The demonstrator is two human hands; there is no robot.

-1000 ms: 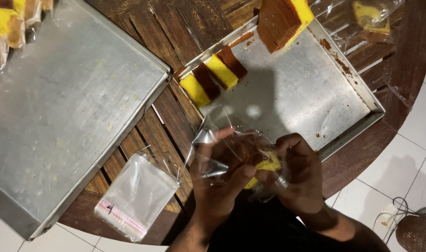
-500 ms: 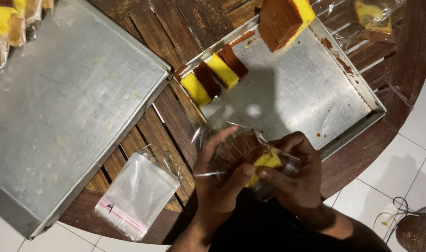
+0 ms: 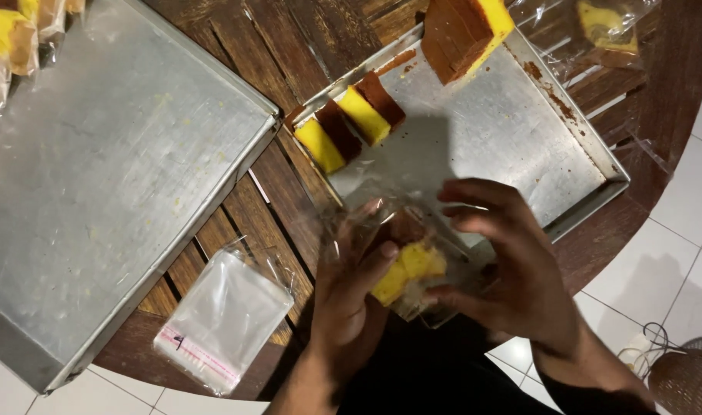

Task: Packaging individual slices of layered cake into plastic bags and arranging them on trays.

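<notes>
A slice of yellow and brown layered cake (image 3: 407,269) sits inside a clear plastic bag (image 3: 412,253) that I hold between both hands, low in the middle of the frame, just past the near edge of the round dark wooden slatted surface (image 3: 289,200). My left hand (image 3: 355,296) has its grip pinched on the bag, thumb pressed on the yellow side of the slice. My right hand (image 3: 512,269) holds the bag's other side, fingers curled over the top. Just above lies a shallow metal tray (image 3: 520,138) with two more yellow and brown slices (image 3: 351,127) at its left corner and a larger block of cake (image 3: 466,31) at the top. At lower left lies a stack of empty clear bags (image 3: 220,319). A big overturned metal tray (image 3: 112,169) fills the upper left.
</notes>
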